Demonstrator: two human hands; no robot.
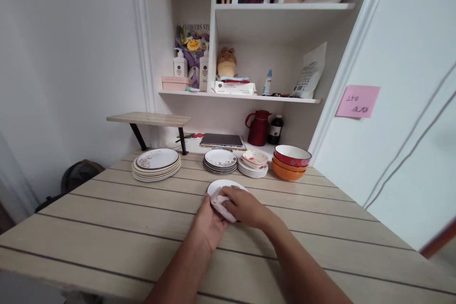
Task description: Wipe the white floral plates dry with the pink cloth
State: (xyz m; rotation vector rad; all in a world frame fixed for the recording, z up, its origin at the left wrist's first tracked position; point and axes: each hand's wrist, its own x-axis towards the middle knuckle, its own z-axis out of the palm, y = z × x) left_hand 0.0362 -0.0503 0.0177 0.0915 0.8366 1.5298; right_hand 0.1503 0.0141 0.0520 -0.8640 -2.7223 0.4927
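Note:
A white plate with a dark rim (223, 184) is at the middle of the table, partly covered by my hands. My left hand (211, 222) supports the plate from its near left edge, with the palm turned up and some fingers hidden underneath. In my right hand (245, 204) is a bunched pale cloth (221, 205), pressed against the plate's face. Behind it stand a stack of small patterned plates (221, 158), and small dishes (254, 158) on a pile of white saucers (252, 171).
A stack of large plates (156, 159) is at the left, near a small wooden riser (149, 118). Red and orange bowls (290, 162) are nested at the right. Behind them are a red thermos jug (259, 128), a dark bottle (275, 130) and a grey laptop-like slab (221, 140).

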